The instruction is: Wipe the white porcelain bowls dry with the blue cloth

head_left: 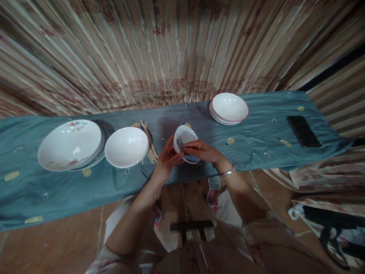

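Note:
A small white bowl (186,131) is tilted over the middle of the cloth-covered table. My left hand (168,158) grips its left side, fingers behind and thumb at the rim. Inside the bowl, my right hand (201,150) has its fingers closed on a grey-blue cloth (191,157), which is partly hidden by the fingers and lies against the inner wall. Left of my left hand lie several wooden chopsticks (151,146), beside a wide white bowl (127,146).
A stack of large flower-patterned bowls (68,142) stands at the far left. Red-rimmed white bowls (229,107) are stacked at the back right, and a black phone (303,131) lies farther right. A pleated curtain (171,49) hangs behind the blue-green tablecloth (85,194).

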`<state>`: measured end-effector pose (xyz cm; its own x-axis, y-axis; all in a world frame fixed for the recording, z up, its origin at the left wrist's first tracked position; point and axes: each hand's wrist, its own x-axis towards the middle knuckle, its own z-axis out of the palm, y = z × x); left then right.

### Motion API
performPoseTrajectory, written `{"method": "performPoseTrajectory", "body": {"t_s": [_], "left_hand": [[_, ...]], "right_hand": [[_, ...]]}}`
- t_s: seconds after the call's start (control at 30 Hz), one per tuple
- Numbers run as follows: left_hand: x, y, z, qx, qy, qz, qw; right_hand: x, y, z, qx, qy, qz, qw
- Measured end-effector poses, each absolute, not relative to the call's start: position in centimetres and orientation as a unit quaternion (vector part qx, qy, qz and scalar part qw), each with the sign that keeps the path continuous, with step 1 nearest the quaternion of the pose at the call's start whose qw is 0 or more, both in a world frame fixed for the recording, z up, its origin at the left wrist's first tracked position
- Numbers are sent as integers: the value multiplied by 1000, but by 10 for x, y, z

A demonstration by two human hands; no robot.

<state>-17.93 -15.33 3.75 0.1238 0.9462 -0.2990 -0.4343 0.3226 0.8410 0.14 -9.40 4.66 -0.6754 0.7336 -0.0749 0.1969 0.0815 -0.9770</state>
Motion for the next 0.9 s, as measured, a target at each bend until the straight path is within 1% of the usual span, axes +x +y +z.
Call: {"method": "performPoseTrajectory", "body": {"t_s": [0.23,0.43,0.57,0.67,0.73,0.9], "left_hand": [[-179,-153,39,296,434,502,687],[-180,-154,41,301,431,495,692],[-181,-153,39,304,431,496,690],[-181,-152,37,307,430,496,689],[-181,-152,36,307,431,495,689],[-181,-152,36,301,435,500,685]], "right_hand": [[6,-91,45,-379,-744,527,159],[4,-95,48,-451,-805,372,102],[-1,-100,48,-482,-831,267,84],[-5,-102,44,-493,-843,196,84],[-6,-102,39,-489,-851,165,102],[-6,-97,26,-464,-855,149,177]]}}
